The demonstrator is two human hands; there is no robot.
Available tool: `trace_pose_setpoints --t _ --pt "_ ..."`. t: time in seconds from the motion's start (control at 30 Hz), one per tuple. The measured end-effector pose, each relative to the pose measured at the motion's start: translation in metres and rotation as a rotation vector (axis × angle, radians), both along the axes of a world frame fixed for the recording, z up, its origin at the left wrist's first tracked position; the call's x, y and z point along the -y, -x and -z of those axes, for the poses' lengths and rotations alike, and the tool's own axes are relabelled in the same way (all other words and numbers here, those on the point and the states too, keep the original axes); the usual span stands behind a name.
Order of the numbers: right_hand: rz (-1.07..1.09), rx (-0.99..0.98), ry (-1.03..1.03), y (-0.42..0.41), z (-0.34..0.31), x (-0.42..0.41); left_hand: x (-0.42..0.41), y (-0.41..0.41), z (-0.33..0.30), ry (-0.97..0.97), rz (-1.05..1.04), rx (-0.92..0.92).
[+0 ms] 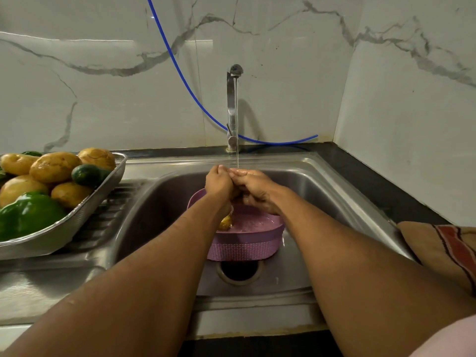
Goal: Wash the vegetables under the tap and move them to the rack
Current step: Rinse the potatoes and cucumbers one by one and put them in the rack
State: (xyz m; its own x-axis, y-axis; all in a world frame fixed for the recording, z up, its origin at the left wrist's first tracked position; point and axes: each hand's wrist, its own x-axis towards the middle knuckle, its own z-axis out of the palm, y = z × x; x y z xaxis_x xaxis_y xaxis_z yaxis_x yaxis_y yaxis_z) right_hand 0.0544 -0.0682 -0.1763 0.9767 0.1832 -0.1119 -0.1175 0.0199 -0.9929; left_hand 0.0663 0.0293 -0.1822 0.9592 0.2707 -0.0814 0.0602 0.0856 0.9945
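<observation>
Two bare forearms, uncovered from elbow to wrist, ending in the left hand (219,182) and right hand (257,191). No rings or wristbands visible. A pale pink sleeve (448,338) edge shows at lower right.

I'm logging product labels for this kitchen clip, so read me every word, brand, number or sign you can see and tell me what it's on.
None: no readable text, brand, number or sign shows anywhere in this view.
The tap, the steel sink, the purple basket, the metal rack of vegetables and the striped cloth all carry no visible lettering.
The wall marks are marble veining, not writing.
</observation>
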Motion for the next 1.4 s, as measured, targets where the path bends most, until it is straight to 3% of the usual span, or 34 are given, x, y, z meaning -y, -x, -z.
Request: trace_pose_setpoints --t 0.23,0.37,0.43,0.57,0.63,0.83,0.93,1.03,1.17,1.4 --pt "0.154 0.034 0.094 -0.002 0.002 0.014 0.005 0.011 -0.008 0.086 0.2 -0.105" --pt "0.18 0.049 0.077 0.0 0.002 0.015 0.005 0.009 -0.009 0.114 0.171 -0.089" --pt "0.201 0.064 0.129 0.0 -0.001 0.009 0.002 0.006 -0.004 0.005 0.146 -0.045" --pt "0.339 0.204 0.499 -0.006 -0.007 -0.006 0.002 0.01 0.003 -0.36 0.132 0.134" --pt "0.369 0.249 0.51 -0.009 -0.008 -0.012 0.003 0.008 0.007 -0.43 0.141 0.15" --pt "0.357 0.183 0.376 -0.022 -0.005 -0.016 0.001 0.002 0.008 -0.19 0.227 0.03" --pt "0.263 0.194 0.446 -0.019 -0.002 -0.011 0.002 0.003 0.01 -0.253 0.216 0.001" --pt "0.217 0.233 0.542 -0.016 -0.003 -0.006 0.0 0.008 0.011 -0.557 0.174 0.119" --pt "0.24 0.273 0.558 -0.016 -0.02 -0.007 -0.004 0.01 0.002 -0.666 0.083 0.397" --pt "0.271 -0.078 0.269 -0.009 -0.02 -0.01 -0.002 0.012 0.004 -0.767 0.12 0.563"
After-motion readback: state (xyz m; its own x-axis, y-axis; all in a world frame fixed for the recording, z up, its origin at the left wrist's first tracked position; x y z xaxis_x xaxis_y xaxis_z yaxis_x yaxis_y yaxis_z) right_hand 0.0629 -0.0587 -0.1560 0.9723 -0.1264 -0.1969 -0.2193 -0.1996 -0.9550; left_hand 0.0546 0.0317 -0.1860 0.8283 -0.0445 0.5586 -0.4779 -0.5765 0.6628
